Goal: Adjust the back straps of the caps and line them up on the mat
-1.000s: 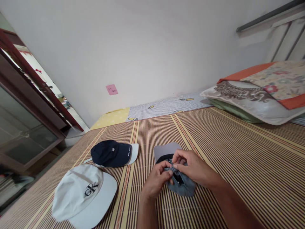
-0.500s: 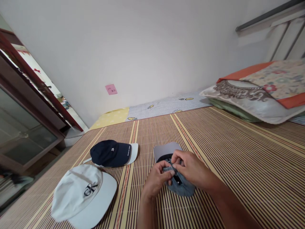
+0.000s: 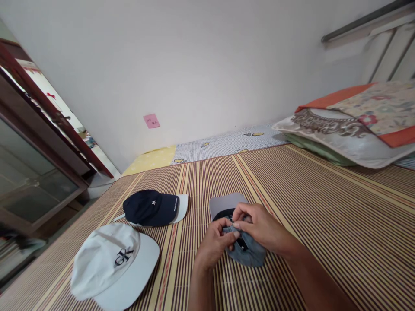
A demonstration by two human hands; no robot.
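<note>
A blue denim baseball cap (image 3: 251, 252) with a grey brim lies on the striped mat (image 3: 324, 207), its brim pointing away from me. My left hand (image 3: 215, 242) pinches the cap's back edge near the strap opening. From the other side, my right hand (image 3: 256, 224) is closed on the same edge, its fingertips close to the left ones. What sits exactly between the fingertips is hidden. To the left rest a navy cap (image 3: 145, 209) with a white brim and, nearer me, a white cap (image 3: 103, 259) with black letters on its front.
Pillows (image 3: 343, 134) are stacked at the right, against a railing (image 3: 363, 23). A white wall (image 3: 207, 65) with a pink note (image 3: 151, 121) stands behind the mat. At the far left is a dark-red door frame (image 3: 55, 108).
</note>
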